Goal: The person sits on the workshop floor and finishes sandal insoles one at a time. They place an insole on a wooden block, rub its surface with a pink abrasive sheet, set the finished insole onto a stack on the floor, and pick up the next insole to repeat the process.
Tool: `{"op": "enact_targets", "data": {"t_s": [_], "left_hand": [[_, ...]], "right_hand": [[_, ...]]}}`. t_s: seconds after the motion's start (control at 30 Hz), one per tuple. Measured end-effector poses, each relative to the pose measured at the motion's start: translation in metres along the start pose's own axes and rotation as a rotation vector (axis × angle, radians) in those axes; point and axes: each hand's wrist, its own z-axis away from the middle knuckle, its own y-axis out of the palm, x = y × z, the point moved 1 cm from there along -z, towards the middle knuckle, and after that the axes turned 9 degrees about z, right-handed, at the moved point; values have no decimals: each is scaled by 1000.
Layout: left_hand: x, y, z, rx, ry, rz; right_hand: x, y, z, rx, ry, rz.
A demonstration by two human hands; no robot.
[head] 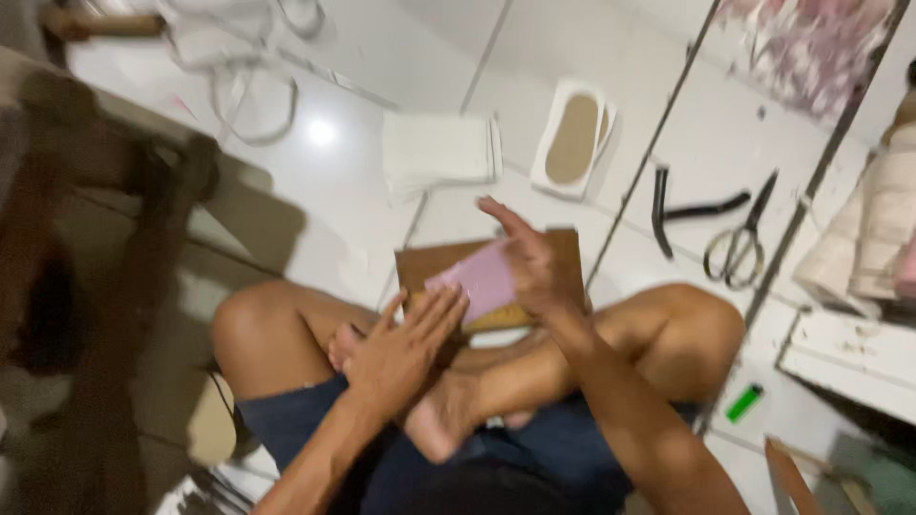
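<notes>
— Where are the hands?

— Left hand (pixel 401 348) lies flat, fingers spread, grasping nothing, its fingertips touching the near edge of the pale pink rectangular sheet (pixel 477 279). That sheet rests on a brown flat board (pixel 439 260) propped across the crossed bare legs.

— And the right?

— Right hand (pixel 530 267) is open too, palm against the pink sheet's far side, pressing rather than clenching.

— Around them?

— White tiled floor (pixel 334 181): metal scissors (pixel 739 243), a stack of white sheets (pixel 439 150), a green lighter (pixel 745 402).
</notes>
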Motion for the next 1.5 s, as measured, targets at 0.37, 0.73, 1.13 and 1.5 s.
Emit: {"op": "enact_targets", "data": {"t_s": [0.37, 0.73, 1.13, 1.5], "left_hand": [[-63, 14, 6, -303, -268, 304], [-16, 41, 21, -593, -715, 1565], [-37, 10, 22, -550, -537, 2111], [-68, 23, 19, -648, -406, 1836]], "right_hand": [[6, 9, 104, -354, 599, -463], [26, 31, 99, -131, 502, -241], [77, 15, 97, -115, 433, -522], [85, 17, 84, -242, 306, -559]]}}
